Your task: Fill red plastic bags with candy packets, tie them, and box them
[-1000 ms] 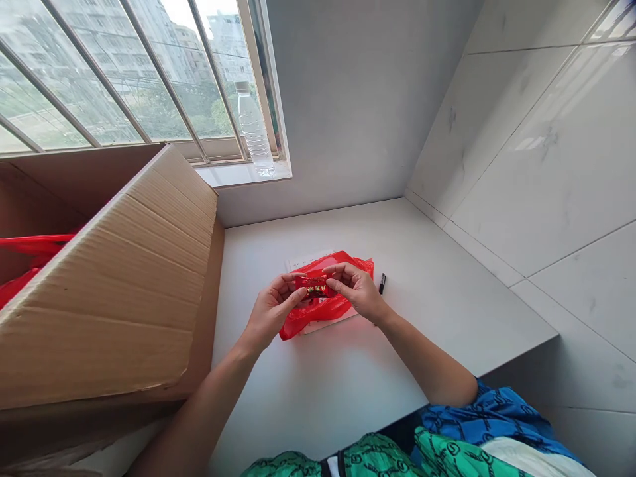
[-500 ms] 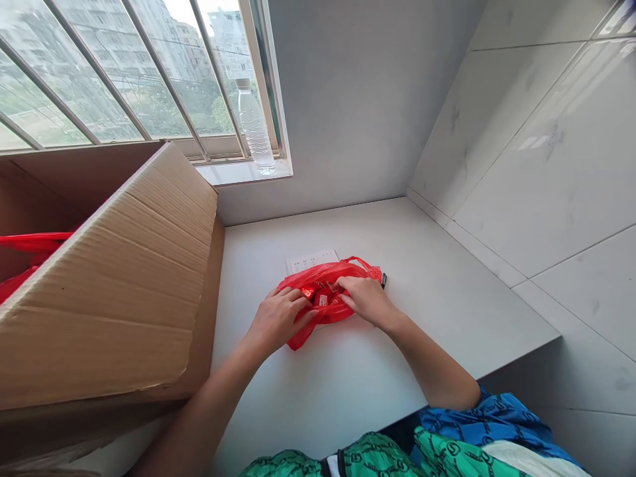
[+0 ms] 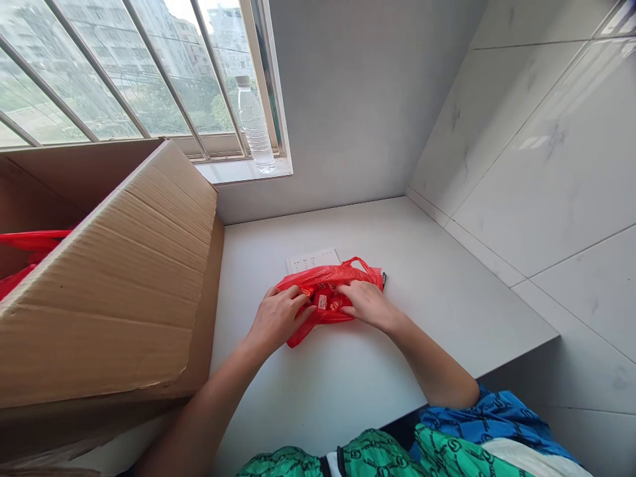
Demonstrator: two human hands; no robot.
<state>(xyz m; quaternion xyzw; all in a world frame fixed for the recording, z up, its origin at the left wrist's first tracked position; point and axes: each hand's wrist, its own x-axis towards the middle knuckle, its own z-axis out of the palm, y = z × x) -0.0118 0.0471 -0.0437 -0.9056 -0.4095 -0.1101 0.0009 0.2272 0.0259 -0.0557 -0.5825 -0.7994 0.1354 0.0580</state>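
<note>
A red plastic bag [image 3: 318, 273] lies open on the white tabletop [image 3: 318, 384], with red printed packets [image 3: 324, 301] showing in its mouth. My left hand [image 3: 282, 315] grips the left side of the bag's opening, thumb toward the packets. At the right side, my right hand [image 3: 366, 303] reaches into the opening with its fingers bent; the fingertips are partly hidden among the red plastic. Under the bag's far edge, a white sheet with printed marks [image 3: 313, 260] sticks out. A small dark object [image 3: 384, 281] shows at the bag's right end.
A large open cardboard box [image 3: 114, 285] stands at the left, holding more red plastic [image 3: 34, 248]. On the sill of the barred window is a clear water bottle [image 3: 256, 129]. A grey wall and white marbled tiles [image 3: 561, 159] border the table.
My right hand has shifted slightly down into the bag's mouth, and the plastic around it has moved a little. My left hand stays almost where it was.
</note>
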